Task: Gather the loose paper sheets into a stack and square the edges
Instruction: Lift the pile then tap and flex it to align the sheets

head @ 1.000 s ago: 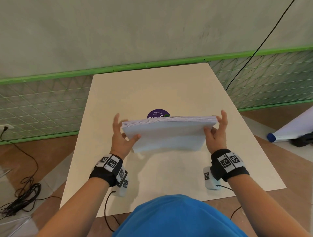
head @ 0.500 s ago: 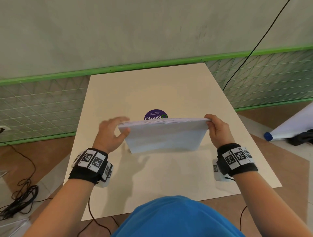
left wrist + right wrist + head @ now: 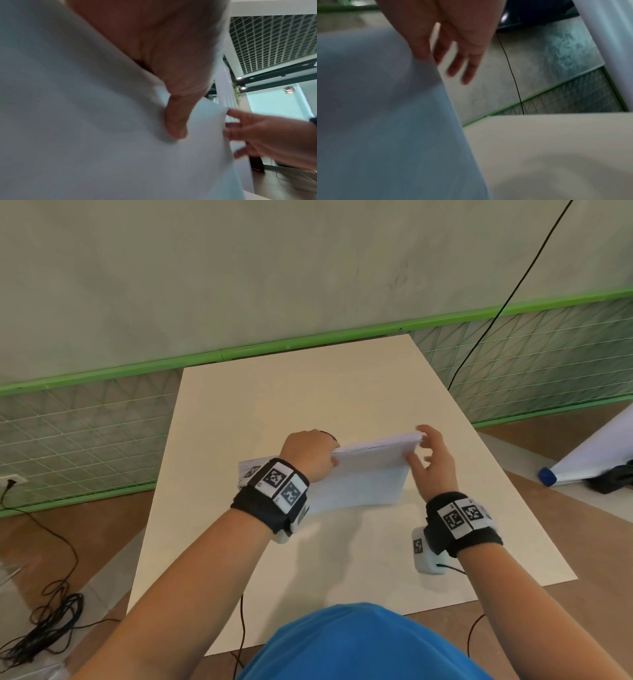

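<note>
The white paper stack (image 3: 370, 477) stands on its long edge on the table (image 3: 308, 392), its top edge sloping up to the right. My left hand (image 3: 310, 455) grips the stack from above near its left end. In the left wrist view its thumb (image 3: 176, 121) presses on the near face of the stack (image 3: 85, 121). My right hand (image 3: 430, 460) is at the stack's right edge with fingers straight and spread, fingertips touching the edge. The right wrist view shows those fingers (image 3: 462, 60) beside the stack (image 3: 376, 115), holding nothing.
The table top (image 3: 556, 148) is pale and bare around the stack. A green-railed mesh fence (image 3: 513, 364) runs behind it, with a black cable (image 3: 493, 313) hanging at the right. A rolled white sheet with a blue cap (image 3: 548, 475) lies on the floor at the right.
My left hand has slid from the stack's left edge onto its top edge. My right hand has let go of its grip and opened at the right edge. The stack now tilts.
</note>
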